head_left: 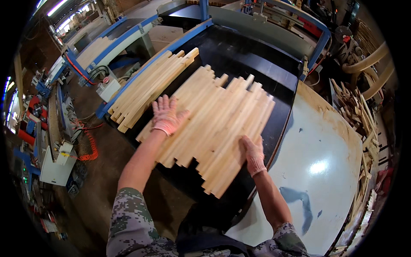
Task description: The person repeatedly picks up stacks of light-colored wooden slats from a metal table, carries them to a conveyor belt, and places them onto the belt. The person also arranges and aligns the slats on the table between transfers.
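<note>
A broad group of pale wooden strips [218,115] lies side by side on a black conveyor belt [274,118], their ends uneven. My left hand [166,115], in a thin pinkish glove, rests flat on the strips along their left side with its fingers spread. At the right side my right hand [253,150], gloved too, presses against the outermost strip, thumb on top and the other fingers partly hidden along the edge. A second, narrower group of wooden strips [156,88] lies to the left, next to the blue side rail [137,75].
On the right stands a pale, glossy tabletop [314,171] with dark smears. Beyond it are piled wood offcuts [357,111]. A blue machine frame [321,47] spans the belt's far end. A grey control box [109,88] and a coiled orange hose [90,145] are at the left.
</note>
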`<state>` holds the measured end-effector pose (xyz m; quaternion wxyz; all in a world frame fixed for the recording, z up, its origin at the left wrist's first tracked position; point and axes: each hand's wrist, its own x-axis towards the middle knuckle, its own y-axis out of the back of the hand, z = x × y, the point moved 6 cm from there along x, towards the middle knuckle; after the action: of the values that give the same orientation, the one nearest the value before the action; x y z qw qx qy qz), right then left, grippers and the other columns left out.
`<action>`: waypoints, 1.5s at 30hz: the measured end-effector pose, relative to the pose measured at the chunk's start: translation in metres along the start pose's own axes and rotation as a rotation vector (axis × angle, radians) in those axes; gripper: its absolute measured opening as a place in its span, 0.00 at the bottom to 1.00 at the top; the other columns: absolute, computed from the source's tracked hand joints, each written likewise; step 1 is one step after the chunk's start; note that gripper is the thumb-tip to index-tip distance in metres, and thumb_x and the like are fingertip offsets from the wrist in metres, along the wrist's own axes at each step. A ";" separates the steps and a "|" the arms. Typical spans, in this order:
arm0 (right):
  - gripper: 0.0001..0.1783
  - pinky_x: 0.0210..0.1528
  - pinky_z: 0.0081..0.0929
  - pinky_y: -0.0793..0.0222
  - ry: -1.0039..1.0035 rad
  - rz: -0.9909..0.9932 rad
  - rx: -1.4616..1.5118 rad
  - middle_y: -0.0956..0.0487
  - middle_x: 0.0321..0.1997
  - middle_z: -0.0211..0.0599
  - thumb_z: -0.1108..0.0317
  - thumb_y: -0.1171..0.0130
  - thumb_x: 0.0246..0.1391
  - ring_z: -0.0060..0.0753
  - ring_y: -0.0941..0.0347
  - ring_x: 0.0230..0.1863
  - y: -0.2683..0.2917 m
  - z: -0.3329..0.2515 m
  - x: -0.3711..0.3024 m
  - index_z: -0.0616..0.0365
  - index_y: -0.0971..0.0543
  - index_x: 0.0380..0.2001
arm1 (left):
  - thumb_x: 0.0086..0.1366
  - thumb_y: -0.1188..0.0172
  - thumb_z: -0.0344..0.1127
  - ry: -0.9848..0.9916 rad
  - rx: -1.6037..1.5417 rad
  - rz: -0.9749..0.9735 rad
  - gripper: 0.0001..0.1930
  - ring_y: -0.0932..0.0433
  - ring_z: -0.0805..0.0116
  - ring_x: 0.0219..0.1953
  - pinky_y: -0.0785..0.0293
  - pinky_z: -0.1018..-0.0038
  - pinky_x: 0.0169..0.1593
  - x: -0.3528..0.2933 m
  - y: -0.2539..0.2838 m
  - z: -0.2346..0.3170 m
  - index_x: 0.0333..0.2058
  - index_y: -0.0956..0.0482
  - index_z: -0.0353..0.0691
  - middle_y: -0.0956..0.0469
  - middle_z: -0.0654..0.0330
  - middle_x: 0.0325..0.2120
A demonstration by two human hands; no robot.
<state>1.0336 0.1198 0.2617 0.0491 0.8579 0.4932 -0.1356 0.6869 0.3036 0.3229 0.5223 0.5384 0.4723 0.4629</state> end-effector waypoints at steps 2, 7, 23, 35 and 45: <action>0.38 0.53 0.39 0.18 -0.118 -0.169 -0.432 0.15 0.49 0.53 0.47 0.35 0.66 0.44 0.15 0.49 -0.050 -0.038 -0.001 0.67 0.32 0.63 | 0.73 0.58 0.78 0.039 0.040 0.001 0.53 0.56 0.39 0.84 0.69 0.44 0.83 0.022 0.000 -0.054 0.82 0.51 0.45 0.53 0.41 0.82; 0.48 0.52 0.51 0.18 0.060 -0.155 -1.033 0.12 0.38 0.65 0.30 0.44 0.65 0.66 0.13 0.47 -0.085 -0.049 0.006 0.74 0.32 0.59 | 0.73 0.51 0.74 0.060 -0.042 0.039 0.50 0.52 0.41 0.83 0.63 0.43 0.82 0.054 0.005 -0.084 0.81 0.45 0.46 0.48 0.44 0.82; 0.11 0.21 0.34 0.29 -0.247 -1.013 0.030 0.28 0.25 0.33 0.60 0.36 0.69 0.29 0.26 0.25 0.069 0.050 -0.216 0.54 0.25 0.38 | 0.85 0.50 0.41 -0.877 -0.631 0.256 0.28 0.30 0.46 0.74 0.32 0.56 0.77 -0.021 -0.073 0.152 0.75 0.35 0.34 0.32 0.40 0.73; 0.39 0.36 0.19 0.25 -0.119 0.206 0.799 0.18 0.45 0.36 0.56 0.44 0.79 0.18 0.26 0.38 0.523 0.183 -0.612 0.61 0.43 0.82 | 0.82 0.46 0.43 -0.970 -1.370 -1.402 0.25 0.18 0.60 0.61 0.23 0.61 0.68 -0.621 -0.048 0.598 0.65 0.21 0.29 0.16 0.49 0.58; 0.30 0.41 0.38 0.14 -0.145 1.075 1.254 0.15 0.44 0.46 0.52 0.39 0.76 0.37 0.16 0.36 0.595 0.354 -0.820 0.61 0.29 0.69 | 0.79 0.37 0.41 -1.223 -0.292 -1.958 0.25 0.20 0.69 0.61 0.26 0.72 0.66 -0.956 -0.116 0.705 0.68 0.21 0.36 0.16 0.58 0.59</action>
<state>1.0893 -0.9428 0.1235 -0.3487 0.8340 -0.1555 -0.3984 1.2634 -0.7319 0.1842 0.8544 0.0117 0.2980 -0.4254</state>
